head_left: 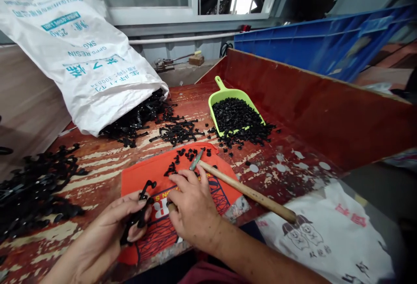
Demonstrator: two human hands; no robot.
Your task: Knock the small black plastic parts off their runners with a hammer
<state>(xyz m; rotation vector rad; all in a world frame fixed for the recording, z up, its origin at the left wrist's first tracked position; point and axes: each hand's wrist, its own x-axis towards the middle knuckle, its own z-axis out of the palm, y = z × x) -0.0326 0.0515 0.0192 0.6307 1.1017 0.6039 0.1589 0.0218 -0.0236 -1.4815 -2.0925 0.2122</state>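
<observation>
Left hand (130, 219): glossy black plastic pieces (142, 201), grasped, projecting above and below the fingers. Right hand (195, 210), just beside: grip unclear. Beneath both: orange-red printed cloth (143, 175). Beyond the right fingertips: wooden-handled hammer (247, 190).

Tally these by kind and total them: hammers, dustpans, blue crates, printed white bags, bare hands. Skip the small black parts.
Hammer: 1
Dustpan: 1
Blue crate: 1
Printed white bags: 2
Bare hands: 2
Total: 7
</observation>
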